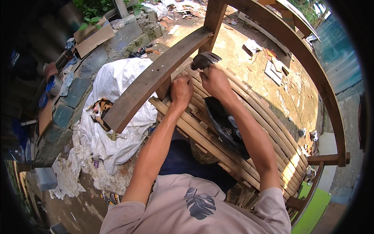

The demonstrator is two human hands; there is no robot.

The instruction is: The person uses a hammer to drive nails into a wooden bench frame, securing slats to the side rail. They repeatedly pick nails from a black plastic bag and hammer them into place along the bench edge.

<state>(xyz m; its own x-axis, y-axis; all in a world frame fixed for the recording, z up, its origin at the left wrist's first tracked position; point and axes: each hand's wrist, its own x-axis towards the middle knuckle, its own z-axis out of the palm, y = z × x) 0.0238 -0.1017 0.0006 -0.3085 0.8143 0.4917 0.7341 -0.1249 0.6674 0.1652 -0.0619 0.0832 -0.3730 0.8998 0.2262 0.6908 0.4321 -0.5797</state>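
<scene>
My right hand is closed high on a claw hammer, with the dark metal hammer head just above the fist. Beside it, my left hand is closed at the far end of the wooden bench slats, close to an upright under the armrest. Whatever its fingers hold, if anything, is hidden. A broad brown wooden armrest slants past my left hand and joins a post. An open black plastic bag lies on the slats under my right forearm.
A calico cat lies on a white sack left of the armrest. The bench's long curved rail arches over the right side. Cardboard rests on a low block wall. Scraps litter the sunlit ground.
</scene>
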